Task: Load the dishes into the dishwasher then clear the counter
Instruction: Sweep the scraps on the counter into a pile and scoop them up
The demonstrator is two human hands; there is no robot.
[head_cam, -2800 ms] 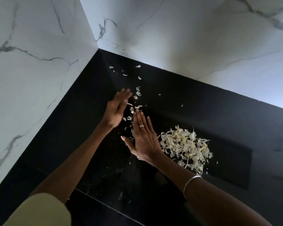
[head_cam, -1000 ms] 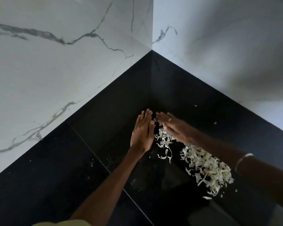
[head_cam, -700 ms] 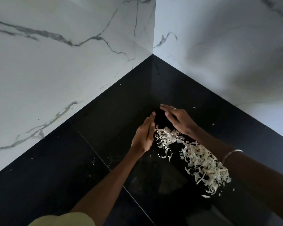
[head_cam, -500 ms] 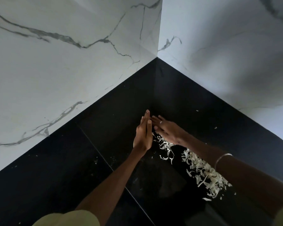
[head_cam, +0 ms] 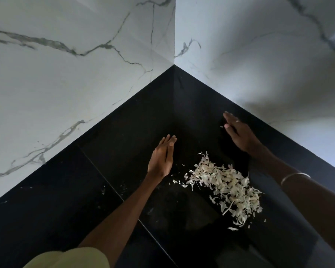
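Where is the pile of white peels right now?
In the head view the pile of peels lies on the black counter, right of centre, between the left hand and the right forearm, near the marble corner.

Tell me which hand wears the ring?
The right hand, reaching toward the back wall, has a ring on one finger and a bangle at its wrist. The left hand is bare.

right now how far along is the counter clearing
Done: most peels sit in one pile on the counter. In hand: left hand and right hand are open beside it, holding nothing. Left: a few stray bits, then lifting the pile away. No dishwasher in view.
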